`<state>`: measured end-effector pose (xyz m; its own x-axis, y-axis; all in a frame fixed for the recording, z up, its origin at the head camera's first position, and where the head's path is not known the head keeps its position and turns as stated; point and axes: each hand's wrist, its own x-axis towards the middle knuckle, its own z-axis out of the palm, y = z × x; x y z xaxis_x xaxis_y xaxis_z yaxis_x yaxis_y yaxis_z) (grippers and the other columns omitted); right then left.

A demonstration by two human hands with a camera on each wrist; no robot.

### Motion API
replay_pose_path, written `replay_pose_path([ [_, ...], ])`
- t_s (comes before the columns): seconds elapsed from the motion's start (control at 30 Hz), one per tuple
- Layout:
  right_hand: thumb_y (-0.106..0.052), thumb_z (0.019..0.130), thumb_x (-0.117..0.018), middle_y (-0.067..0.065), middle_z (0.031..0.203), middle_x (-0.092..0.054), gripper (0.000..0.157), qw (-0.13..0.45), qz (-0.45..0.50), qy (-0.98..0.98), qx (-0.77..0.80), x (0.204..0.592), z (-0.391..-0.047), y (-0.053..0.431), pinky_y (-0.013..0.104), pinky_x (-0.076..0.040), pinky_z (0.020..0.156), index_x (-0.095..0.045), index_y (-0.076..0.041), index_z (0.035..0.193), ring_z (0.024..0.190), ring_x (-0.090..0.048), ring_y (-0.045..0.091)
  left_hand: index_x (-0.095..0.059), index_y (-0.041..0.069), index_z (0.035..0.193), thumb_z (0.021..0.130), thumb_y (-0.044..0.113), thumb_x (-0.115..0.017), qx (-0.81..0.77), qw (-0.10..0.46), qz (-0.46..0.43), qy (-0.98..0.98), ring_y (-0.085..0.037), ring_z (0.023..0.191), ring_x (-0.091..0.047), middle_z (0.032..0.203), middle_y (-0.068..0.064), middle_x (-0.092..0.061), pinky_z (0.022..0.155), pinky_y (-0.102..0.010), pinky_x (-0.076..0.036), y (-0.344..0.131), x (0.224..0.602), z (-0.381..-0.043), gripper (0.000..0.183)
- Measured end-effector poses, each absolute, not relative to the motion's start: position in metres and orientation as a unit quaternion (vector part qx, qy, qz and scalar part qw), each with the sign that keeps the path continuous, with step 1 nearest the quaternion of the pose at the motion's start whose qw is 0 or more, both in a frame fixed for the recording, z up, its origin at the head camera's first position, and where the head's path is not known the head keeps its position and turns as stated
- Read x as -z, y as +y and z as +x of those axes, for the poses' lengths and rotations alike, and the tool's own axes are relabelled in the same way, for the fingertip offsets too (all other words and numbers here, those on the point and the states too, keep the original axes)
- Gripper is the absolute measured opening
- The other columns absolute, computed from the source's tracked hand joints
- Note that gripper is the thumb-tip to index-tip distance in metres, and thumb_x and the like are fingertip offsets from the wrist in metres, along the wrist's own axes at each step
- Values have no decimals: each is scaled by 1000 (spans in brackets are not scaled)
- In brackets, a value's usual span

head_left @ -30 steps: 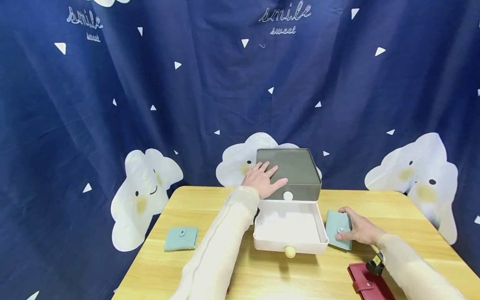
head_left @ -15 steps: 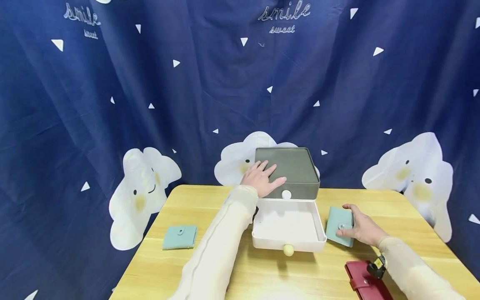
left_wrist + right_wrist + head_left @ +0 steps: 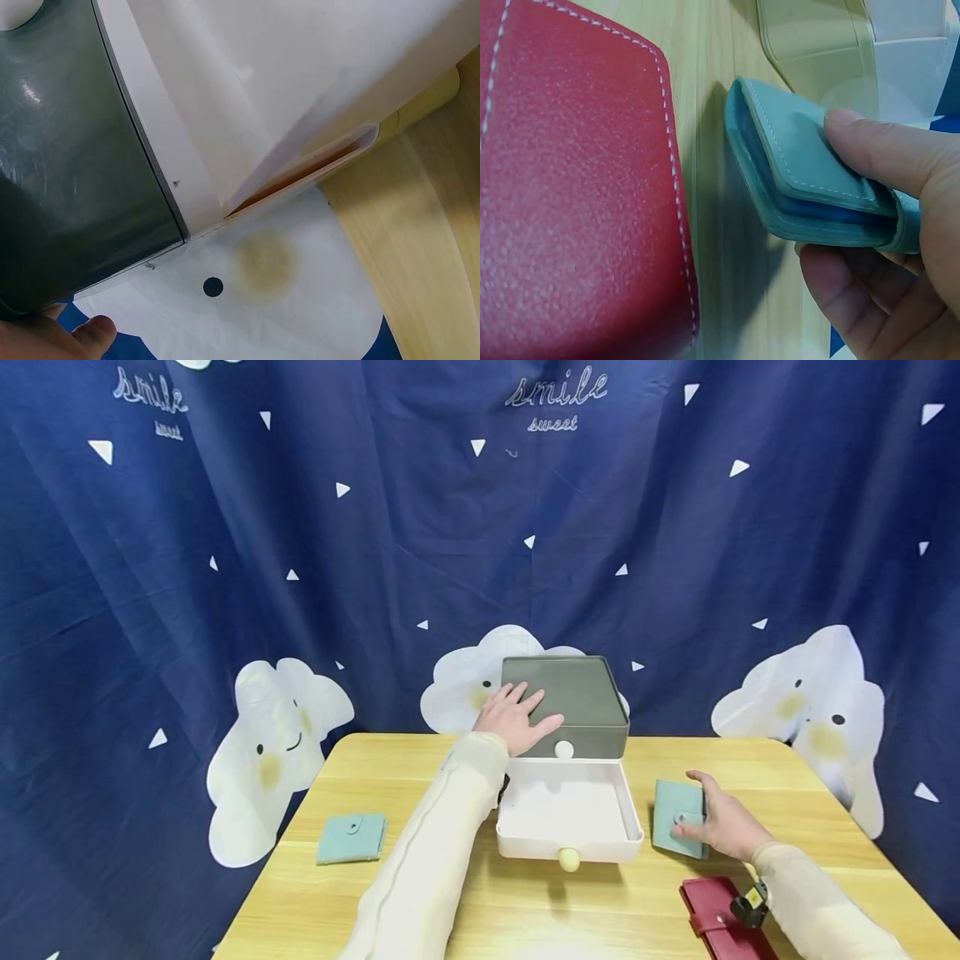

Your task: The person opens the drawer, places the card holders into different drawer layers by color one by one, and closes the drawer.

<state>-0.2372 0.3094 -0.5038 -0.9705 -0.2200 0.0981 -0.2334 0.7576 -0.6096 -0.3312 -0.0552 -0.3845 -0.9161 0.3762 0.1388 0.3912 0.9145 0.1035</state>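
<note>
My left hand [image 3: 513, 718] rests with spread fingers on the dark grey-green top of a small drawer box [image 3: 577, 689]. Its lower white drawer [image 3: 570, 847], with a yellow round knob [image 3: 569, 860], is pulled out, and the white floor shows. To the drawer's right, my right hand [image 3: 727, 827] pinches a teal snap wallet [image 3: 678, 814]. In the right wrist view the thumb lies on the wallet's upper cover [image 3: 810, 150], the other fingers are under it, and a shadow falls on the table below.
A second teal wallet [image 3: 352, 837] lies on the wooden table [image 3: 375, 777] at the left. A red long wallet [image 3: 720, 914] lies by my right wrist, close to the wrist camera [image 3: 750, 906]. A blue curtain [image 3: 420, 527] hangs behind the table.
The head view has shifted slightly. The teal wallet in my right hand has moved a little right, away from the drawer's side. My left hand stays on the box.
</note>
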Motion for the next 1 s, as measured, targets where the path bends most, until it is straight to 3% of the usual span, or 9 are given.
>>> replay_pose_path([
  [0.33, -39, 70, -85, 19, 102, -63, 99, 21, 104, -940, -326, 498, -232, 314, 39, -50, 71, -30, 7, 137, 85, -61, 26, -34, 31, 149, 86, 81, -15, 64, 58, -198, -976, -20, 146, -16, 156, -1, -27, 117, -39, -13, -53, 385, -330, 83],
  [0.5, -38, 70, -85, 14, 93, -63, 92, 30, 96, -939, -328, 490, -228, 317, 37, -49, 67, -35, 9, 131, 79, -59, 23, -34, 31, 149, 85, 82, -14, 67, 59, -193, -977, -20, 146, -16, 157, -1, -27, 117, -38, -12, -54, 385, -331, 84],
  [0.73, -37, 73, -83, 4, 80, -62, 64, 15, 82, -935, -344, 492, -226, 318, 30, -47, 61, -53, 7, 110, 71, -55, 17, -36, 30, 149, 84, 82, -12, 68, 72, -198, -975, -22, 145, -19, 156, -2, -29, 117, -41, -15, -55, 387, -332, 86],
  [1.0, -28, 79, -80, 8, 83, -65, 58, -15, 73, -898, -434, 495, -226, 312, 27, -51, 61, -53, 10, 115, 71, -60, 16, -37, 29, 149, 85, 82, -13, 68, 72, -201, -975, -22, 145, -19, 155, -3, -30, 117, -40, -14, -54, 386, -331, 86],
])
